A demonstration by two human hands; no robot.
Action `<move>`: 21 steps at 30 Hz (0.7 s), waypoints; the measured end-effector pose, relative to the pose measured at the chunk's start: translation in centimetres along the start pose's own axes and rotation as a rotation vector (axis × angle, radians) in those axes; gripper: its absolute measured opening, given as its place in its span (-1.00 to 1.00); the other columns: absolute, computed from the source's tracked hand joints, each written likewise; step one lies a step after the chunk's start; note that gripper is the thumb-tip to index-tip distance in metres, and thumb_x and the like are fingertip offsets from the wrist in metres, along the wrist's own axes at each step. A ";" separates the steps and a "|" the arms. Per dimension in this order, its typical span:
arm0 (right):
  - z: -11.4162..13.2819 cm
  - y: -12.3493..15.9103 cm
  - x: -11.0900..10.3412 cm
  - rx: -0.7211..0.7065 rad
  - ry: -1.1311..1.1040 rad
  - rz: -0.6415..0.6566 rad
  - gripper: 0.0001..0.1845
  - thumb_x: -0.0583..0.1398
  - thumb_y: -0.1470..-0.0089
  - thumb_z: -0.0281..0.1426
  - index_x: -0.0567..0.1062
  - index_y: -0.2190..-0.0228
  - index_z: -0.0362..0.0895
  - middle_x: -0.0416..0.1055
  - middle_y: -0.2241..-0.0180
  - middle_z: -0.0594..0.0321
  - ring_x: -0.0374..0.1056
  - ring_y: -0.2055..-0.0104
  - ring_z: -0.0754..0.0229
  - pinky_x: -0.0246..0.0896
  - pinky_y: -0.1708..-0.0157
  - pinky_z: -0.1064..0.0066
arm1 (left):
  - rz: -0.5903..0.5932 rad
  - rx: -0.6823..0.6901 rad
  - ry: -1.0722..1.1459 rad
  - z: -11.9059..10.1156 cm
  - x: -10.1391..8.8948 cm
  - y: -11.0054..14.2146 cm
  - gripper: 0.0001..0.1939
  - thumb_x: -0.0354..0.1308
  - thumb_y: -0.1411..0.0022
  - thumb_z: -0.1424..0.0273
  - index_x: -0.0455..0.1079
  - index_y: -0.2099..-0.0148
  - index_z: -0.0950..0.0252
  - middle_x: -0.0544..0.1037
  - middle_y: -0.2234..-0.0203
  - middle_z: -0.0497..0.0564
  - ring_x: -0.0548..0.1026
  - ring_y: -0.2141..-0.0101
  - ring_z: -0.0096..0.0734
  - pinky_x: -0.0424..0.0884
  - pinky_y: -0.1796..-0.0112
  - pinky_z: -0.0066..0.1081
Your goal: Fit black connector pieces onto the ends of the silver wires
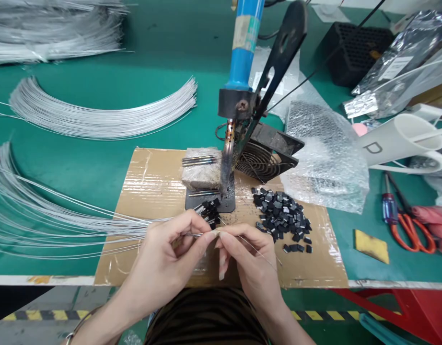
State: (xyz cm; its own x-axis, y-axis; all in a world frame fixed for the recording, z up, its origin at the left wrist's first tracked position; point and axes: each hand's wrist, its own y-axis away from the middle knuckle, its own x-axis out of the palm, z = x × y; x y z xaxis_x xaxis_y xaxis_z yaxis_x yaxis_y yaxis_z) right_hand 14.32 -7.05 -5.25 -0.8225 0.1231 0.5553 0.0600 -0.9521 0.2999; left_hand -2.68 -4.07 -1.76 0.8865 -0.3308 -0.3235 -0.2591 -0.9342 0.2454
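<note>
Fingertip to fingertip, my two hands meet over the front of the cardboard. My left hand (178, 254) is closed in a pinch on a thin grey wire near its end; the tiny part between the fingertips is too small to make out. My right hand (250, 254) pinches at the same spot, and a thin silvery wire (257, 250) runs out past its fingers. Just behind the fingertips lies a cluster of black connectors (209, 212) on wire ends. To the left, loose grey wires (80, 218) fan out.
A blue soldering iron (242, 62) stands tip-down in a black holder above the cardboard (134, 191). Beside it are a wrapped block (201, 178), a small fan (266, 155) and small black parts (282, 213). Further right lie a yellow sponge (371, 246), scissors (413, 232) and a white mug (401, 141).
</note>
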 end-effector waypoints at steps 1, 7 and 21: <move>0.0 0.0 0.0 0.006 -0.011 -0.001 -0.89 0.43 -0.21 -0.30 0.73 0.30 -0.09 0.59 0.49 0.31 0.43 0.64 0.36 0.43 0.61 0.55 | -0.001 -0.001 0.002 0.1 0.0 0.0 -0.77 0.23 -0.42 0.21 0.48 0.26 0.23 0.55 0.53 -0.05 0.46 0.52 -0.43 0.33 0.52 -0.48; -0.1 0.0 -0.1 0.073 -0.096 0.022 -0.90 0.45 -0.18 -0.31 0.74 0.33 -0.08 0.58 0.51 0.32 0.42 0.65 0.38 0.41 0.62 0.60 | 0.016 0.010 0.010 0.1 0.0 0.1 -0.78 0.24 -0.42 0.24 0.51 0.26 0.24 0.57 0.51 -0.04 0.47 0.51 -0.43 0.33 0.52 -0.48; 0.2 -0.3 0.0 0.116 -0.168 0.023 -0.87 0.44 -0.17 -0.30 0.75 0.34 -0.10 0.61 0.49 0.29 0.45 0.64 0.38 0.47 0.60 0.61 | -0.030 0.042 -0.017 -0.7 0.2 0.0 -0.80 0.23 -0.41 0.33 0.52 0.29 0.28 0.56 0.54 -0.04 0.45 0.55 -0.48 0.31 0.54 -0.52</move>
State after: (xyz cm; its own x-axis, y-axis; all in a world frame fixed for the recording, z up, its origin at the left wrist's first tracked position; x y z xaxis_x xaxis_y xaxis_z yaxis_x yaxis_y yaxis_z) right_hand 14.40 -6.71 -5.20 -0.7149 0.1555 0.6817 0.1506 -0.9178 0.3673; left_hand -2.18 -4.01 -1.20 0.8877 -0.3043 -0.3455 -0.2486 -0.9484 0.1967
